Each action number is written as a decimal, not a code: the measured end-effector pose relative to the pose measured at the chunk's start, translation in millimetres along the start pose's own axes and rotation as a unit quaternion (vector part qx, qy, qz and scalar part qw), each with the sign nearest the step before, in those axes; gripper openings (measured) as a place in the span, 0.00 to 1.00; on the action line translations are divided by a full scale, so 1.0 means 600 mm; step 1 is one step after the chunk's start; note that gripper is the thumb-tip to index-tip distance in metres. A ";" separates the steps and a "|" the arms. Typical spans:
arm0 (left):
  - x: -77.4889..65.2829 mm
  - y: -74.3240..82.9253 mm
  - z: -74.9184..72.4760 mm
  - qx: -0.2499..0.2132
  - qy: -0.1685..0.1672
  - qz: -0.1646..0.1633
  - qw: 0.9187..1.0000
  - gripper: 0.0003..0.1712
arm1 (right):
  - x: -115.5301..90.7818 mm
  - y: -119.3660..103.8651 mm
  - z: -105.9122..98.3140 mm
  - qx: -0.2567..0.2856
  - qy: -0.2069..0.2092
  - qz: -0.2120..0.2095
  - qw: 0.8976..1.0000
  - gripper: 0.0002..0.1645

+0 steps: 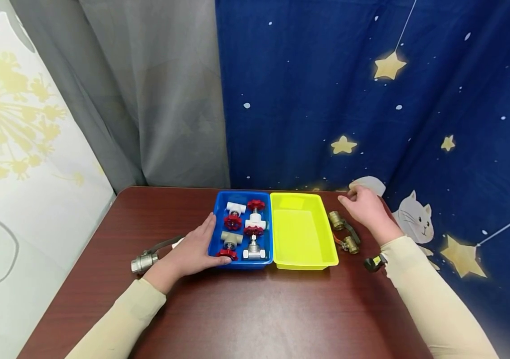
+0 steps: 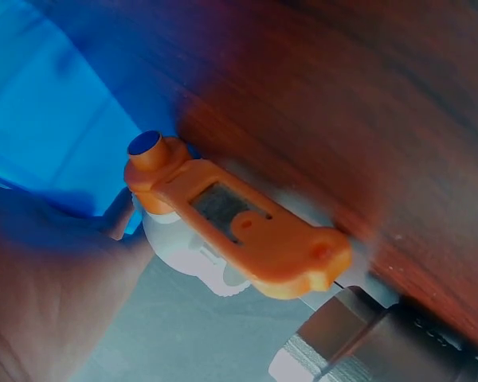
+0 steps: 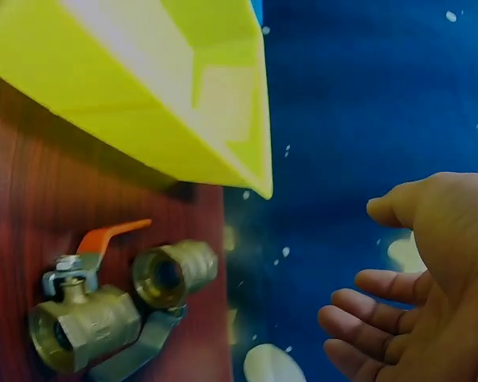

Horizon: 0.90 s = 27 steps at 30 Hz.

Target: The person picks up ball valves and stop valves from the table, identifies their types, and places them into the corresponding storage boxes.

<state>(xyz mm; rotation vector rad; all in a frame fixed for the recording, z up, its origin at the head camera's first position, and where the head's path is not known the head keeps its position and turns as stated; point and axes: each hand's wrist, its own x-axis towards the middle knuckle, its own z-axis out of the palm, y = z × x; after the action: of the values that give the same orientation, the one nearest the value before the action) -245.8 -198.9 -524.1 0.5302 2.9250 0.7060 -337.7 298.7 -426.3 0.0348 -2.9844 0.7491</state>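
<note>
My left hand (image 1: 194, 249) rests with extended fingers along the left wall of a blue tray (image 1: 240, 266). Inside the tray stand several valves with red handwheels, among them a beige valve (image 1: 232, 238) and a metal valve (image 1: 254, 249). Beside that hand, a white valve with an orange lever (image 2: 255, 231) lies near a steel ball valve (image 1: 141, 263). My right hand (image 1: 366, 207) hovers beyond two brass ball valves, holding nothing, its fingers loosely bent. One brass valve has an orange lever (image 3: 88, 322); the other brass valve (image 3: 193, 270) has a dark lever.
A yellow tray (image 1: 304, 266) with a bare floor stands against the blue tray's right side. On the right sleeve's wrist sits a small black device (image 1: 373, 263). Grey and blue star-printed curtains (image 1: 308, 99) hang behind the dark wood table (image 1: 255, 309).
</note>
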 end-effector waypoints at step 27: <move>0.001 -0.001 0.002 0.001 -0.003 -0.005 1.000 0.84 | 0.013 0.065 0.068 -0.075 -0.136 0.064 0.986 0.46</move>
<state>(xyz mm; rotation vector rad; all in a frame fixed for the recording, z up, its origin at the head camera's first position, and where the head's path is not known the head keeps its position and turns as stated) -246.0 -198.6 -525.3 0.5166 2.9205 0.6998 -349.6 313.7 -480.0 -0.0666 -3.3234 0.5686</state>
